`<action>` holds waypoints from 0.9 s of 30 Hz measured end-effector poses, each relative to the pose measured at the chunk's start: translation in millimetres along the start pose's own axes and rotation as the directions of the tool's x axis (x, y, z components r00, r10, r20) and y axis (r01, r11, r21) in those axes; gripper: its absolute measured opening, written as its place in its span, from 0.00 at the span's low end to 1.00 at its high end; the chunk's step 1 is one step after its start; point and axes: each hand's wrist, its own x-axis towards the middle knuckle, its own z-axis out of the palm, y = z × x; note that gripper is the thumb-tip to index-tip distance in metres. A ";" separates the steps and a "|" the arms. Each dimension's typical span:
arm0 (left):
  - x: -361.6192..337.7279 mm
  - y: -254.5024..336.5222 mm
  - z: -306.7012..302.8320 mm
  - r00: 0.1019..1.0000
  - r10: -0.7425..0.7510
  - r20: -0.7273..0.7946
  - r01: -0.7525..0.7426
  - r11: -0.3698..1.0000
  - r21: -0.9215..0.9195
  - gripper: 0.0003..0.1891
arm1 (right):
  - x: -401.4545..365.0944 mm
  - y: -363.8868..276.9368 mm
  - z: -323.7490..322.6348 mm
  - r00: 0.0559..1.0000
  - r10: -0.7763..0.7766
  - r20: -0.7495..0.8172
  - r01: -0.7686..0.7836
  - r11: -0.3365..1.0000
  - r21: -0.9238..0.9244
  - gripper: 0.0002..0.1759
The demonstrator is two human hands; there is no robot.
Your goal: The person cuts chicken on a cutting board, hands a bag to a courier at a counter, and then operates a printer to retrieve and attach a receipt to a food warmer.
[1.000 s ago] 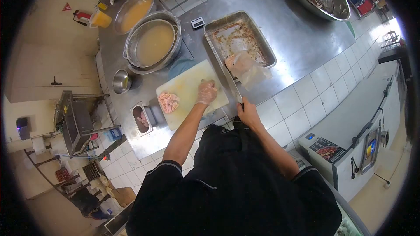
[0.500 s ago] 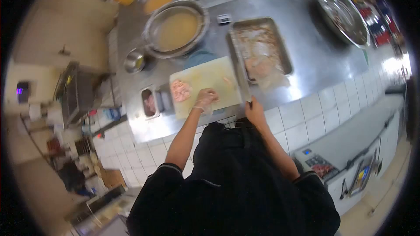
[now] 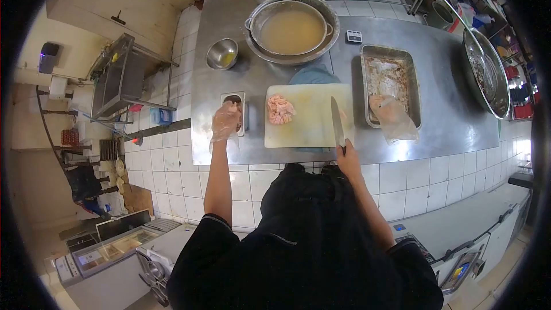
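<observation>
The left hand (image 3: 228, 116), in a clear plastic glove, is lowered over a small rectangular steel container (image 3: 243, 103) left of centre in the frame; its fingers are partly hidden, so I cannot tell whether they are apart, together or closed on something. The right hand (image 3: 348, 159), just right of centre, is wrapped around the dark handle of a long-bladed knife (image 3: 337, 121). The blade points toward the top of the frame and lies over the right part of a pale cutting board (image 3: 310, 123). A pile of raw pink meat (image 3: 280, 109) sits on the left part of this board, near the middle of the frame and apart from the blade. A blue cloth (image 3: 314, 73) shows past the board's upper edge.

To the right of the board, a soiled rectangular metal tray (image 3: 367, 60) stands on the steel table (image 3: 450, 97), with a translucent plastic bag (image 3: 400, 130) hanging over its lower edge. A small white device with a dark panel (image 3: 354, 37) lies above the tray. At upper centre, a two-handled steel basin (image 3: 261, 16) of cloudy liquid rests inside a wider bowl (image 3: 270, 53); a small steel bowl (image 3: 214, 51) stands to their lower left
</observation>
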 end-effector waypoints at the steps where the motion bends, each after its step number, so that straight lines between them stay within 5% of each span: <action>1: 2.4 -31.9 8.7 0.995 -0.049 0.087 0.058 0.994 -0.097 0.11 | -0.5 -7.4 -1.5 0.999 0.020 0.031 -0.021 0.999 0.025 0.20; 3: 2.6 -38.5 4.7 0.980 -0.094 0.174 0.110 0.991 -0.082 0.13 | -3.4 -18.0 -1.6 0.998 0.045 0.048 -0.047 0.997 0.057 0.21; 5: -2.4 -1.3 -17.0 0.982 -0.102 0.161 0.082 0.989 0.125 0.13 | -7.1 -23.6 -0.2 0.998 0.052 0.021 -0.054 0.996 0.066 0.20; 8: -5.2 -32.1 28.0 1.000 -0.018 0.025 0.024 0.965 -0.263 0.16 | -11.2 -14.8 2.3 1.000 0.009 -0.014 -0.008 0.997 0.073 0.19; 13: -61.6 115.0 105.8 0.870 0.406 0.281 -0.351 0.909 -0.227 0.21 | -30.7 -24.9 -20.7 0.991 0.053 -0.126 -0.041 0.995 0.091 0.18; 15: -78.4 142.2 168.3 0.793 0.577 0.197 -0.498 0.800 -0.335 0.25 | -40.5 -29.5 -34.0 0.986 0.054 -0.160 -0.037 0.994 0.105 0.17; 18: -88.6 175.7 236.7 0.684 0.700 0.206 -0.660 0.714 -0.234 0.24 | -60.5 -38.7 -58.9 0.974 0.101 -0.203 -0.074 0.988 0.138 0.17; 20: -95.2 189.9 261.9 0.643 0.751 0.149 -0.748 0.658 -0.087 0.20 | -73.7 -32.3 -67.6 0.958 0.125 -0.259 -0.095 0.988 0.126 0.16; 23: -99.3 182.8 296.5 0.585 0.732 0.350 -0.781 0.624 0.000 0.15 | -85.1 -27.8 -82.8 0.950 0.125 -0.285 -0.077 0.982 0.175 0.15; 27: -104.5 175.2 292.2 0.653 0.670 0.354 -0.684 0.722 -0.105 0.13 | -91.0 -11.4 -89.4 0.943 0.187 -0.276 -0.120 0.963 0.242 0.14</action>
